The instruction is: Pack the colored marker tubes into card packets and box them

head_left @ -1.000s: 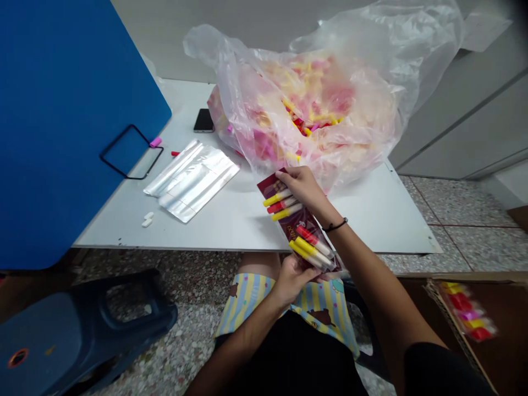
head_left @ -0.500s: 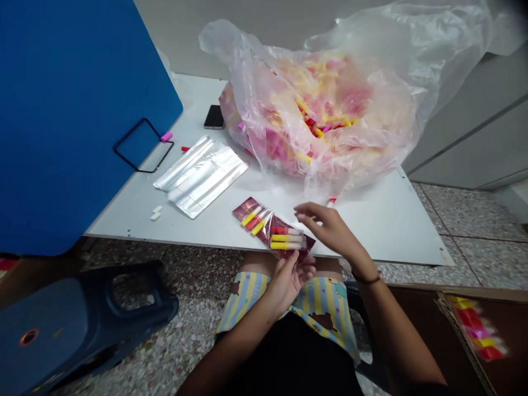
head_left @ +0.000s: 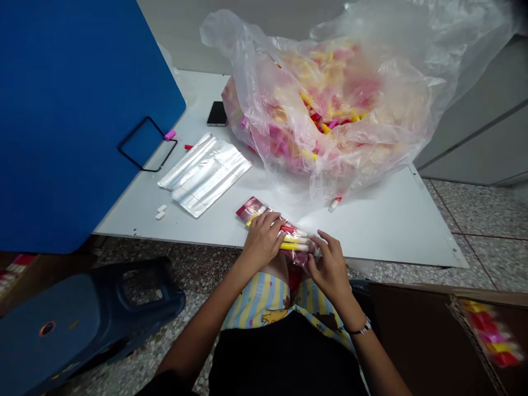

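A clear plastic packet (head_left: 297,247) with a dark red card and several yellow and red sticks with white ends lies at the table's near edge. Across its middle is my left hand (head_left: 263,237), closed over it with curled fingers that hide some of the sticks. At the packet's right end, my right hand (head_left: 331,268) pinches the clear plastic between thumb and fingers. The packet's upper left corner reaches past my left hand onto the table.
Behind stands a big translucent bag (head_left: 284,115) of coloured pieces. Silvery flat bags (head_left: 210,173), a phone (head_left: 217,114), small white pieces (head_left: 160,212) and a loose red-and-white stick (head_left: 335,204) lie on the white table (head_left: 391,220). A blue board (head_left: 82,110) rises at left; below is a stool (head_left: 61,319).
My left hand has moved up from under the packet's near edge to lie over its middle. My right hand has come down from above the table to the packet's right end.
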Tool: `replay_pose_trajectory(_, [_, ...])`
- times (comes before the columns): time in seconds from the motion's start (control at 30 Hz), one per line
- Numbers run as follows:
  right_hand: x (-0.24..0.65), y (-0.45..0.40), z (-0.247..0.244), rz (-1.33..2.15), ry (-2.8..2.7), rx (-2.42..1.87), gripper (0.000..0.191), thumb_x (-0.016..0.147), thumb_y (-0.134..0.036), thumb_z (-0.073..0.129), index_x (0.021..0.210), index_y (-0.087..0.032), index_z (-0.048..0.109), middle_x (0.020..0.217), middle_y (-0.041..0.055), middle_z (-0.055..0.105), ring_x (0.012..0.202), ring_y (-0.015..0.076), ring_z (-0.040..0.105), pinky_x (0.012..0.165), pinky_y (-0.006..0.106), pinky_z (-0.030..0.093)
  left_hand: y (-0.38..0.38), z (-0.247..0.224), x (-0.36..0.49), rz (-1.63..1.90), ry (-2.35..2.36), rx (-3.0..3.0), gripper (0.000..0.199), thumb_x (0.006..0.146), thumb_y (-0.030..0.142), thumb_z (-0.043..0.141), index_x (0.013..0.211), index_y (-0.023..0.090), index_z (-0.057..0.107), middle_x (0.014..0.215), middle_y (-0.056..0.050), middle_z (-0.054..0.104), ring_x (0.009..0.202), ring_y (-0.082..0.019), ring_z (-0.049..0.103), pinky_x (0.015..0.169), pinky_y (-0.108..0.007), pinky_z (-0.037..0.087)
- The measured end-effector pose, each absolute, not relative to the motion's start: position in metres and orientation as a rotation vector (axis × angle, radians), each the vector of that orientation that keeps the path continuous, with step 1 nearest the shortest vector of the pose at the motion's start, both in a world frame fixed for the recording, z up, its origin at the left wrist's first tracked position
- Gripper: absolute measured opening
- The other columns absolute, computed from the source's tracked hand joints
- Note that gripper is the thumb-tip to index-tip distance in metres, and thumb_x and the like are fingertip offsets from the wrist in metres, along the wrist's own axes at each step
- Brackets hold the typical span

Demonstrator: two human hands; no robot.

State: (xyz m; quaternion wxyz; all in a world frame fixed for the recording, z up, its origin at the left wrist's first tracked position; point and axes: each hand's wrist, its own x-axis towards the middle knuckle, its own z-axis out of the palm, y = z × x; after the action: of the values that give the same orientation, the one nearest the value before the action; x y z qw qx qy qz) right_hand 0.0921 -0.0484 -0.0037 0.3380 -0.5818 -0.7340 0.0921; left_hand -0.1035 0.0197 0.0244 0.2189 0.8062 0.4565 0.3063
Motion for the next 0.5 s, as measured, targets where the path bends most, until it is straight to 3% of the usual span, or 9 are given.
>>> replay_pose_trajectory(0.3, [0.086, -0.037, -0.007, 0.344, -1.710, -1.520, 0.029, 0.081, -0.014, 0.048, 0.108, -0.020, 0.055, 0.108, 0.0117, 0.060, 0.104, 0.0259, 0.055, 0.089, 0.046, 0.048, 0.023, 0.007, -0.100, 0.825, 1.279, 2.282, 0.017, 0.086, 0.026, 0.049, 0.095, 0.021, 0.062, 0.122, -0.010, 0.056, 0.119, -0.032, 0.043, 0.100, -0.050, 0.027])
replay_pose_trajectory(0.5, [0.085, -0.024, -0.012, 0.327, -1.517, -1.539, 0.008, 0.077, -0.013, 0.050, 0.077, -0.020, 0.055, 0.104, 0.0123, 0.063, 0.101, 0.0254, 0.059, 0.083, 0.042, 0.051, 0.022, 0.014, -0.106, 0.687, 1.250, 2.371, 0.017, 0.088, 0.024, 0.046, 0.087, 0.021, 0.063, 0.119, -0.008, 0.060, 0.121, -0.030, 0.043, 0.099, -0.051, 0.027])
